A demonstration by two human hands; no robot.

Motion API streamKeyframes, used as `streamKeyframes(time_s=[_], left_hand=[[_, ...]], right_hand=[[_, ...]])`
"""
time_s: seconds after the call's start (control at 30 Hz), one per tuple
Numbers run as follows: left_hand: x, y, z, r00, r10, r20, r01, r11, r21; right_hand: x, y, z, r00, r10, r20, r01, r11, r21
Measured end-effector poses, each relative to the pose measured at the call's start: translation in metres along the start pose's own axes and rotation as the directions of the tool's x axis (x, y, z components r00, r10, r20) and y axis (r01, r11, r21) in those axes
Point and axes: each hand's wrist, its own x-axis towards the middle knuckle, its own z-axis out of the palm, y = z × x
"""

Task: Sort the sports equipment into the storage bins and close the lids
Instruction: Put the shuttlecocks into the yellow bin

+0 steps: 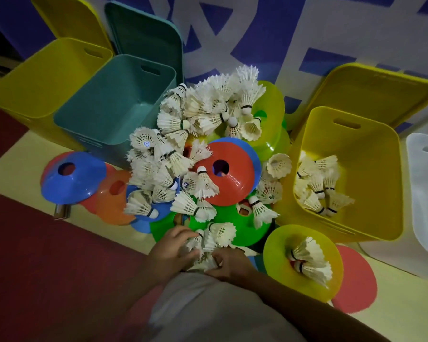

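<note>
White feather shuttlecocks (183,149) with round cork tips lie in a thick heap in front of me, spread over flat disc cones in red (229,178), green (242,218), blue (71,176) and clear yellow (271,114). More shuttlecocks (318,183) already sit in the bottom of the yellow bin (371,174) on the right, and two rest in the yellow cone (277,253) near my right arm. The teal bin (114,107) and the far left yellow bin (42,77) stand open on the left, with their lids leaning on the wall behind. My left hand (174,248) curls over a small bunch of shuttlecocks (203,243) at the near edge of the heap, fingers pressed on their feathers. My right hand (229,264) is bent round the same bunch from the other side, gripping it.
</note>
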Motion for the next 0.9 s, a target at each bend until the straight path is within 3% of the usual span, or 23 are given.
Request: streamKeyframes(time_s=[0.27,0.47,0.57,0.67,0.9], left_hand=[[-0.001,-0.001,0.004,1.000,0.000,-0.015,0.001,0.999,0.047],[0.003,0.010,0.003,0.990,-0.121,-0.076,0.114,0.990,-0.086],[0.008,0.016,0.006,0.983,-0.170,-0.067,0.151,0.962,-0.230],[0.017,0.025,0.005,0.972,-0.232,-0.034,0.203,0.908,-0.366],[0.031,0.029,-0.004,0.971,-0.238,0.012,0.226,0.904,-0.363]], right_hand=[[-0.005,-0.001,0.008,0.994,0.088,-0.067,-0.076,0.983,0.164],[-0.020,0.003,0.005,0.972,0.139,-0.188,-0.052,0.912,0.406],[-0.023,0.006,-0.003,0.970,0.152,-0.188,-0.044,0.875,0.482],[-0.026,0.003,-0.012,0.972,0.166,-0.169,-0.060,0.863,0.502],[-0.023,-0.001,-0.023,0.981,0.125,-0.146,-0.040,0.876,0.481]])
